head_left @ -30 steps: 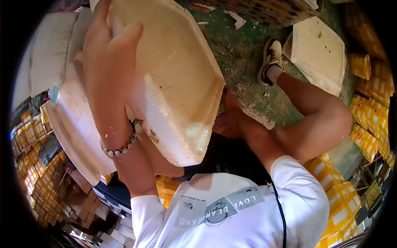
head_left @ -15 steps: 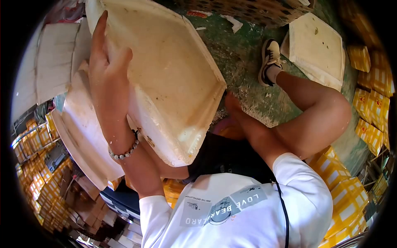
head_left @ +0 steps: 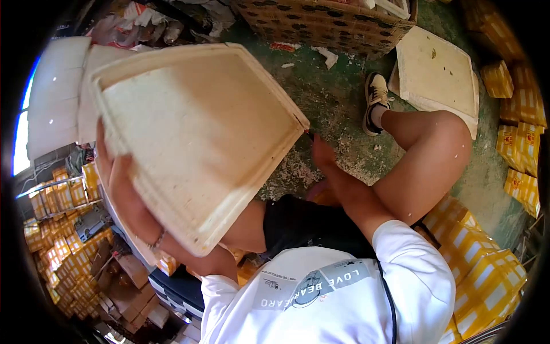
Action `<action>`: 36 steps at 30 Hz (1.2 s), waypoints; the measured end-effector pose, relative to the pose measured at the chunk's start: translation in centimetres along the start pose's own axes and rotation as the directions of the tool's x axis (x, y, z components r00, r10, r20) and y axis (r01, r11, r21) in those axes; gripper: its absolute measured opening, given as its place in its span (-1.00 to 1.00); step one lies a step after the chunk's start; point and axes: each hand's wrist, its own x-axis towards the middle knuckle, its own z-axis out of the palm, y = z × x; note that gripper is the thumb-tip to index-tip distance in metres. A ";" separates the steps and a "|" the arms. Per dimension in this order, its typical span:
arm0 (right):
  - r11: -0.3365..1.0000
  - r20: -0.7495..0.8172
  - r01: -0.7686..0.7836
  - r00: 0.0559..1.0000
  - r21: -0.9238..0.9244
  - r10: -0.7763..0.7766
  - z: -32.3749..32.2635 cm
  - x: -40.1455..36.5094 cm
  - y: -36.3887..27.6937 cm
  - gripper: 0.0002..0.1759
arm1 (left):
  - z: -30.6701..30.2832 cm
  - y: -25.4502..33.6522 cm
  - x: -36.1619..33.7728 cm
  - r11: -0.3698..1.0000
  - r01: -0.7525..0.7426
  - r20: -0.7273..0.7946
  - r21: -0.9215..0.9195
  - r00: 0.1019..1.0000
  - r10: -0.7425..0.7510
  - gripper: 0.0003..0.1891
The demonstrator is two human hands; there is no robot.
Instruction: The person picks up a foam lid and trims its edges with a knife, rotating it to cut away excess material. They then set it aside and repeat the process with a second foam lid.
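Observation:
A large off-white foam box lid (head_left: 195,132) with a raised rim is tilted in front of my body, its inner face up. My left hand (head_left: 117,169), with a beaded bracelet at the wrist, grips its left edge; the fingers are partly hidden at that edge. My right hand (head_left: 323,153) is closed around a slim dark tool (head_left: 310,135) whose tip meets the lid's right corner. The tool is too small to name. Part of another white foam piece shows behind my left forearm.
More foam lids (head_left: 438,71) lie on the green floor beyond my shoe (head_left: 376,103). A patterned carton (head_left: 326,26) stands at the back. Yellow-and-white taped boxes (head_left: 481,281) are stacked on both sides. White foam crumbs litter the floor. White panels (head_left: 57,97) stand at left.
The foam lid has swung down and toward the left, showing more of its inner face. My left hand has moved down and left with it. The dark tool in my right hand is now visible.

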 end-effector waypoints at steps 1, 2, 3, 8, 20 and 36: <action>0.965 -0.160 0.209 0.959 -0.162 -0.234 0.7 0.4 0.9 -0.70 | -1.1 1.1 -1.4 0.999 -0.049 -0.079 0.014 0.996 0.050 -0.14; 0.960 -0.173 0.226 0.952 -0.165 -0.253 -0.8 -0.2 0.1 -0.70 | -1.6 2.7 -3.1 0.999 -0.045 -0.183 0.018 0.982 0.048 -0.12; 0.956 -0.164 0.241 0.949 -0.170 -0.268 -2.6 -0.4 -1.0 -0.72 | -2.2 3.3 -4.5 0.996 -0.090 -0.226 -0.016 0.970 0.084 -0.10; 0.866 -0.202 0.367 0.871 -0.339 -0.448 -5.6 1.1 -2.6 -0.75 | -9.1 2.4 -8.4 0.997 -0.081 -0.301 0.007 0.950 0.080 -0.07; 0.892 -0.513 0.152 0.772 -0.426 -0.376 -28.2 8.3 -2.5 -0.47 | -22.3 -0.7 -18.5 0.981 -0.187 -0.521 0.053 0.833 0.187 -0.03; 0.724 -0.171 0.667 0.704 -0.176 -0.689 -34.9 -12.6 -25.2 0.29 | -18.6 -10.8 -20.7 0.951 -0.286 -0.492 -0.118 0.849 0.194 -0.02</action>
